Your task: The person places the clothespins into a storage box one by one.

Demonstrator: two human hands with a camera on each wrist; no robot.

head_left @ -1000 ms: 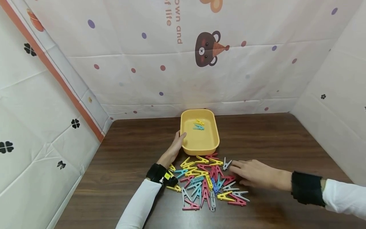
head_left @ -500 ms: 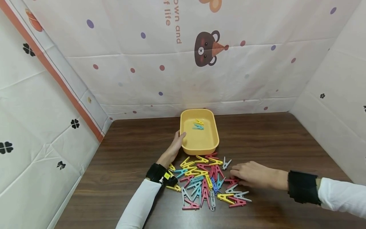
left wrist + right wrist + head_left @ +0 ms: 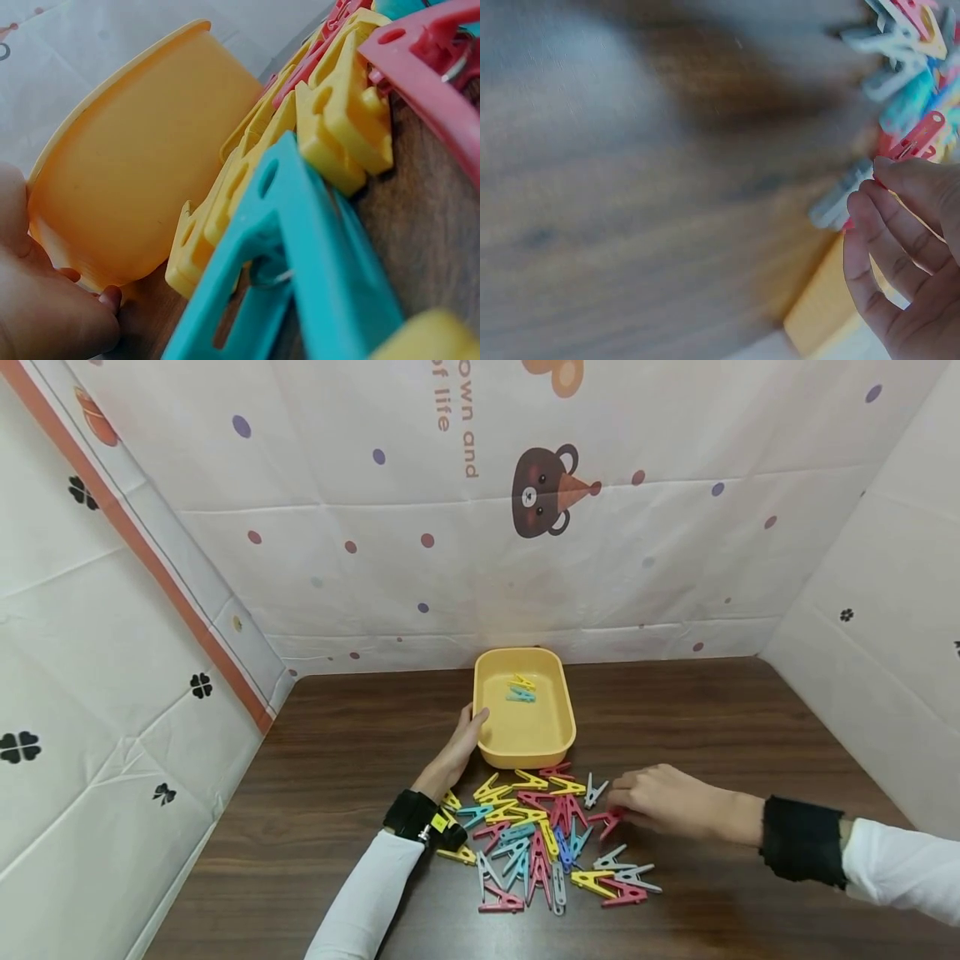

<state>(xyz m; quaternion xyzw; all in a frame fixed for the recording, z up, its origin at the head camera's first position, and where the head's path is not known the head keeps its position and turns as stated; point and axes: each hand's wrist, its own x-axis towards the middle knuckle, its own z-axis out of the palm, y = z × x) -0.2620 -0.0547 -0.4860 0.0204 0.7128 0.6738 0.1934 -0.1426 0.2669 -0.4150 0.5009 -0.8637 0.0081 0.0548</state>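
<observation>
My left hand (image 3: 456, 743) grips the left side of a yellow plastic tub (image 3: 525, 731), its thumb at the rim. Inside the tub lie a yellow clothespin (image 3: 522, 680) and light-blue clothespin pieces or clips (image 3: 521, 694). Just right of the pile, my right hand (image 3: 663, 797) pinches a red clothespin (image 3: 922, 136) between thumb and fingertip. Clothespins in yellow, red, blue, teal and grey lie heaped in front of the tub. Large in the left wrist view, a teal clothespin (image 3: 292, 255) stands near yellow ones (image 3: 349, 112).
The brown wooden table (image 3: 750, 735) meets white patterned sheets (image 3: 637, 568) at the back and sides. A grey clothespin (image 3: 594, 790) lies close to the right fingertips. More grey clothespins (image 3: 633, 875) and a red one (image 3: 624, 893) sit at the pile's front right.
My right hand has taken hold of the red clothespin at the pile's right edge and moved slightly up and away. Nearby grey clothespins shifted a little. The left hand and tub stayed put.
</observation>
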